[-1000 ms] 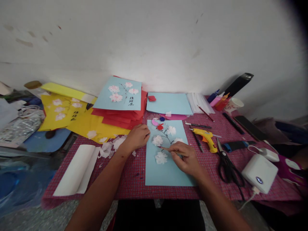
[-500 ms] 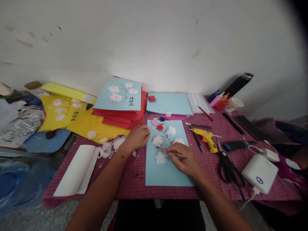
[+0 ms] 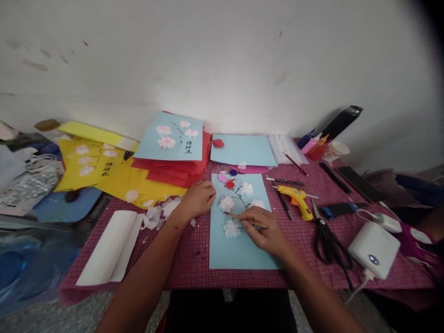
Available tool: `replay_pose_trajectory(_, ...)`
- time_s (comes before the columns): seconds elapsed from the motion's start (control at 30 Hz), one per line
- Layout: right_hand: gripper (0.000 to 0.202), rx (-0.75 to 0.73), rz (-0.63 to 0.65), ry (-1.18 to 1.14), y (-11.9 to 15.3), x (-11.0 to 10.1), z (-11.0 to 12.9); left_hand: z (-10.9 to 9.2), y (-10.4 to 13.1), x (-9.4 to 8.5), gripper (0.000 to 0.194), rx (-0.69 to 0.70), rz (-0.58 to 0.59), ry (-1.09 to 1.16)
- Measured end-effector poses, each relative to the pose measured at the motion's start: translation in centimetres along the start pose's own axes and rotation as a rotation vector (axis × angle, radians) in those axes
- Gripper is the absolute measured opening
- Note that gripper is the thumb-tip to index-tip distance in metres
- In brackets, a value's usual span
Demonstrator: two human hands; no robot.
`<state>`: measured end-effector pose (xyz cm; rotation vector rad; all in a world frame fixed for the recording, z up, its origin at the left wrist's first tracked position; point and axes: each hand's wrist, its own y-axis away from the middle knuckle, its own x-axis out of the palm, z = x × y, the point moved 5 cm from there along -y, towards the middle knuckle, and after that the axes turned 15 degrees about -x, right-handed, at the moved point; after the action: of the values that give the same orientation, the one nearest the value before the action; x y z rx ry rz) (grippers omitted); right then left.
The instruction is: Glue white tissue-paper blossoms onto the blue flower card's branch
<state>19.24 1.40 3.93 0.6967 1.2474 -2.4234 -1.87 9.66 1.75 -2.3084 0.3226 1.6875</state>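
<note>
My right hand [image 3: 260, 229] pinches a thin wooden paintbrush [image 3: 255, 222] over a light blue sheet [image 3: 243, 256]. The brush tip touches or hovers at the lower edge of a white paper flower [image 3: 226, 204] on the left. Another white flower [image 3: 232, 228] lies just below the tip, and a third [image 3: 247, 188] sits higher up, joined by painted dark branches. My left hand [image 3: 199, 199] rests closed at the sheet's left edge; whether anything is between its fingers is hidden. Red, pink and blue paint [image 3: 230, 184] lies at the sheet's top.
Left stand torn white paper scraps [image 3: 152, 217], a folded white sheet [image 3: 111, 249] and a red paper stack [image 3: 169, 170] topped by a finished flower picture [image 3: 169, 138]. Right are a yellow glue gun [image 3: 296, 200], black scissors [image 3: 329, 240], a white power box [image 3: 374, 249] and a paper cup [image 3: 336, 151].
The view has shifted very slightly. The brush tip has moved a little left and up, close to the left flower. My left hand has hardly moved.
</note>
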Motion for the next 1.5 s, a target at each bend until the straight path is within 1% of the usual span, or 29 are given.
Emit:
replay_pose_trajectory(0.1,0.016,0.005,-0.02,-0.004,-0.01,-0.1,-0.03,-0.04,0.01,-0.01,0.02,0.001,-0.003,-0.025)
replay_pose_trajectory(0.33,0.018,-0.007,0.008,-0.015,0.07,0.08,-0.08,-0.04,0.01,-0.06,0.02,0.001,-0.003,-0.018)
replay_pose_trajectory(0.53,0.021,0.001,-0.037,-0.02,0.22,-0.15,-0.12,0.07,0.03,0.13,0.02,0.009,-0.01,-0.032)
replay_pose_trajectory(0.7,0.025,0.001,-0.009,-0.012,0.26,0.23,-0.3,0.02,0.08,0.05,0.02,0.014,-0.021,-0.042)
replay_pose_trajectory(0.83,0.022,-0.012,0.015,-0.015,0.15,0.35,-0.24,0.01,0.0,0.09,0.02,0.008,-0.014,-0.043)
replay_pose_trajectory(1.0,0.019,-0.003,-0.011,-0.023,0.02,0.07,-0.05,0.01,0.01,0.03,0.019,0.007,-0.015,-0.03)
replay_pose_trajectory(1.1,0.022,-0.002,-0.012,-0.012,0.04,0.12,-0.04,0.04,0.01,0.03,0.019,0.007,-0.013,-0.037)
replay_pose_trajectory(1.33,0.029,0.009,0.039,-0.011,0.15,0.71,-0.36,-0.03,-0.01,-0.01,0.019,0.002,-0.001,-0.048)
replay_pose_trajectory(1.5,0.021,0.002,-0.006,-0.001,0.12,0.28,-0.18,-0.15,0.05,-0.12,0.019,-0.002,-0.002,-0.048)
